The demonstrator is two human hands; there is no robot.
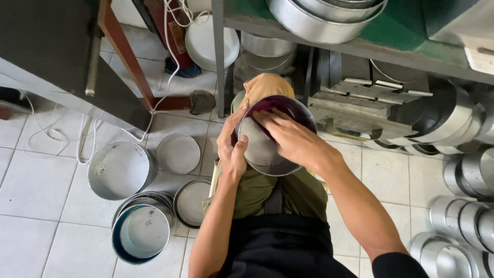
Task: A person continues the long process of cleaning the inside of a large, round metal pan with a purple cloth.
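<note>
Person seen from the head camera. Left hand (232, 146) and right hand (288, 136): both bare, no gloves, rings or watch visible. Forearms bare to above the elbow. Right sleeve (399, 265): black, short, showing at the upper arm near the lower edge. Apron (278, 247): black, covering the lap. Trousers (257, 190): olive green, visible at the knees beyond the apron.
</note>
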